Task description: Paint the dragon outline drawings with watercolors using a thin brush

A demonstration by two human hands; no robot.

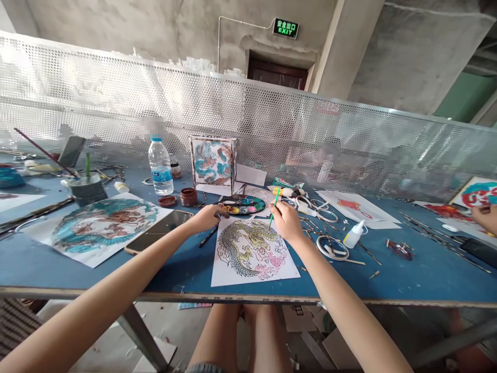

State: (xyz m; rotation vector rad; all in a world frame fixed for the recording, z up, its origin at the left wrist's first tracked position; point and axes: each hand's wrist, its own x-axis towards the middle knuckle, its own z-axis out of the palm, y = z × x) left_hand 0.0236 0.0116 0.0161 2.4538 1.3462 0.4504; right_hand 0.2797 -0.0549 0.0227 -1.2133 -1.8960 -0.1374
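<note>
Approx half the dragon sheet is coloured, much outline bare; right hand grips brush at top edge, left hand lies open by palette.

Soft, even daylight fills the scene. It is brightest on the perforated screen at the left, which washes out almost to white. Shadows on the blue bench are faint and short; beneath it the floor is dimmer. The exit sign glows green. Wide-angle distortion bows the screen and the bench's front edge. A few patches behind the screen are blurred; the dragon drawing is sharp.
</note>
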